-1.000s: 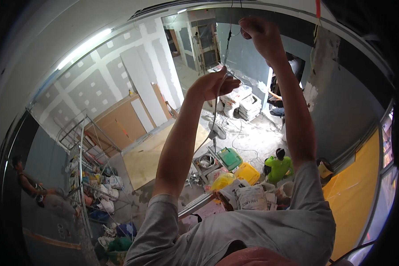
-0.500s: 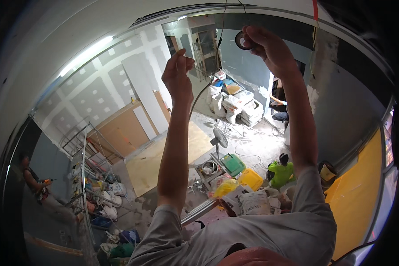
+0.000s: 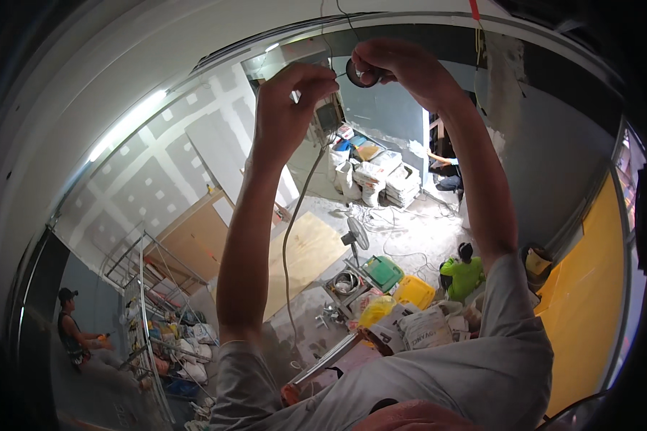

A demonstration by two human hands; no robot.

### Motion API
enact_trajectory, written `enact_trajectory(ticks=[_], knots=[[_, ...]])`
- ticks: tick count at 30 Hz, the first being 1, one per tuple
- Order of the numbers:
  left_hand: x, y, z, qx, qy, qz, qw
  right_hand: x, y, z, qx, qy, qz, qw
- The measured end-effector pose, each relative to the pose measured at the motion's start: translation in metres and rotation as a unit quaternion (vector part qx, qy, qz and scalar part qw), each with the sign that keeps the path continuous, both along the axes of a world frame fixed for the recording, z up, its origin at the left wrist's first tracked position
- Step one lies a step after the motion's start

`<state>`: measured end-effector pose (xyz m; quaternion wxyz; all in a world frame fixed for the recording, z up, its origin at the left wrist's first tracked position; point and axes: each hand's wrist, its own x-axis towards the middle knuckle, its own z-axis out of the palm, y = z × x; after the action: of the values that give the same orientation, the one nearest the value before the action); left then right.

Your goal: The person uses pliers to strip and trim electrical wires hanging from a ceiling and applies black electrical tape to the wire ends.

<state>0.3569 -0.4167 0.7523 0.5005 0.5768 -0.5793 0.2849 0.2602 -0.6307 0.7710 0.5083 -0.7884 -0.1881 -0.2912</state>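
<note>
Up near the ceiling, my right hand (image 3: 408, 70) grips a roll of black tape (image 3: 350, 72), its fingers curled over the edge and into the ring. Close by on the left, the thumb and fingertips of my left hand (image 3: 286, 108) pinch together at a thin hanging wire (image 3: 329, 44). A short dark strip seems to span from those fingertips to the roll. Below them a grey cable (image 3: 287, 244) hangs down past my left forearm. My fingers hide the spot where wire and cable meet.
Far below, white sacks (image 3: 370, 176) are stacked by a wall. A standing fan (image 3: 356, 233), a green lid (image 3: 381, 269) and a yellow container (image 3: 414, 291) are on the floor. Metal scaffolding (image 3: 145, 309) stands left. A person in a cap (image 3: 72, 330) and one in bright green (image 3: 466, 279) are nearby.
My left hand has risen and come to the wire beside the tape roll. My right hand with the roll has shifted left. The view has turned slightly.
</note>
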Motion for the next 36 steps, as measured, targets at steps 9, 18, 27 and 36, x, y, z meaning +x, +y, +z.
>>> enact_trajectory(ticks=[9, 18, 27, 36], knots=[[-0.006, -0.022, 0.025, 0.091, -0.028, -0.036, 0.995, -0.006, -0.013, 0.008, -0.036, 0.025, -0.039, 0.998], [0.000, -0.037, 0.033, 0.144, -0.015, -0.075, 0.987, -0.012, -0.020, 0.016, -0.087, 0.040, -0.028, 0.995], [0.003, -0.047, 0.056, 0.258, -0.025, -0.112, 0.959, -0.011, -0.026, 0.018, -0.108, 0.045, -0.051, 0.992], [0.012, -0.060, 0.058, 0.255, 0.039, -0.166, 0.952, -0.014, -0.039, 0.017, -0.108, 0.069, -0.070, 0.989]])
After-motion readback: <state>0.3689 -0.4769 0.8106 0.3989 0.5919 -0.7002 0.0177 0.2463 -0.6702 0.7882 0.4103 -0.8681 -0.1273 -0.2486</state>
